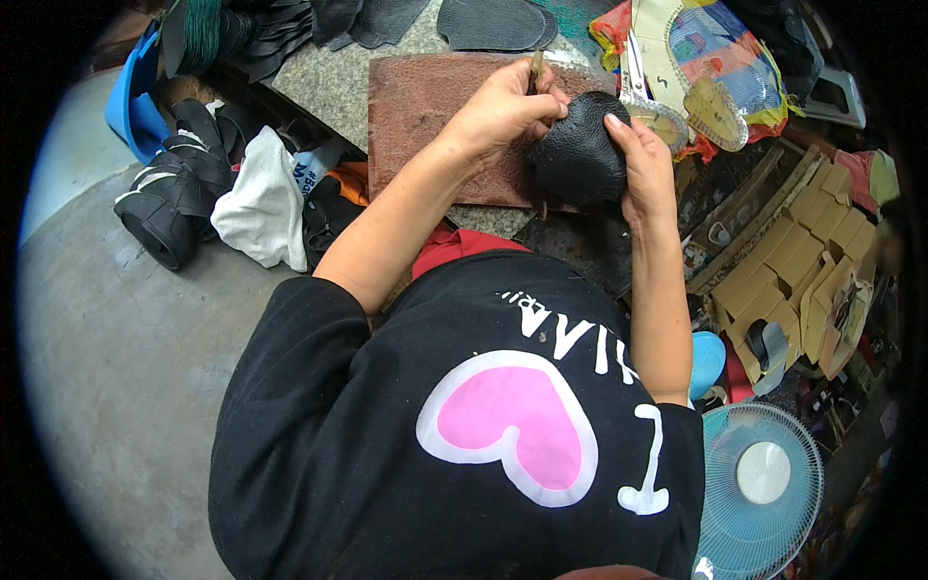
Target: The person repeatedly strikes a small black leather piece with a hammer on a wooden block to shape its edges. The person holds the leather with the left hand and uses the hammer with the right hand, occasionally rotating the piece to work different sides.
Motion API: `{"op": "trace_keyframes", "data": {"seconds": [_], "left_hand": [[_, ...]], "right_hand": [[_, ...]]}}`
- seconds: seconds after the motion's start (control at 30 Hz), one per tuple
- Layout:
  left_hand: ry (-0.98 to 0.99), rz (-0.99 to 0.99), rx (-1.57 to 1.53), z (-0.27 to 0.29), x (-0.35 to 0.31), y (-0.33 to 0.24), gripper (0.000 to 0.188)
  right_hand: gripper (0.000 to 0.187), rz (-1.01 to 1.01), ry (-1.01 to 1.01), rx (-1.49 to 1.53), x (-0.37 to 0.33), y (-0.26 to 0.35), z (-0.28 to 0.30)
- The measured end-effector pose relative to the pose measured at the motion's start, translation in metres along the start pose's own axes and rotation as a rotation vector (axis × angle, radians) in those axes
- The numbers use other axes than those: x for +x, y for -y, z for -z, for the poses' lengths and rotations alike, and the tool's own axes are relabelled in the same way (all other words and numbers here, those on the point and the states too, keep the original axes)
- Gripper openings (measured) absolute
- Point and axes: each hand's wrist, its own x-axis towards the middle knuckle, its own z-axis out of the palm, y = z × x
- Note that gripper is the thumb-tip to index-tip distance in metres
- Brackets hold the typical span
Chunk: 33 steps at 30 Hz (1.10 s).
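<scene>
A rounded piece of black pebbled leather point(580, 150) is held up over the near right part of the reddish-brown board. My right hand point(643, 169) is closed on its right edge, thumb on top. My left hand point(503, 111) is closed at the upper left edge of the leather, fingertips pinched together against it. A thin brownish tool point(536, 70) sticks up between the left fingers; its kind and its lower end are hidden. Beneath both hands lies the worn reddish-brown board point(416, 130).
Black leather pieces point(493, 23) lie on the speckled stone slab point(324, 87). Scissors point(633, 68) and pale templates point(713, 111) rest at the upper right. Black straps point(174, 193) and a white cloth point(259, 203) are at left. A fan point(759, 493) and cardboard point(783, 256) stand right.
</scene>
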Motion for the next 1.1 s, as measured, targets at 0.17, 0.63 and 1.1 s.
{"op": "trace_keyframes", "data": {"seconds": [0.17, 0.63, 1.1], "left_hand": [[-0.009, 0.09, -0.055, -0.001, -0.002, 0.0, 0.024], [0.013, -0.007, 0.035, 0.0, -0.003, 0.008, 0.029], [0.131, -0.082, 0.082, 0.01, 0.001, 0.017, 0.028]], "right_hand": [[0.026, -0.003, -0.027, -0.019, 0.002, -0.001, 0.001], [0.017, 0.067, -0.077, -0.026, 0.003, -0.003, -0.006], [0.01, 0.025, 0.044, 0.131, 0.009, -0.007, 0.005]]}}
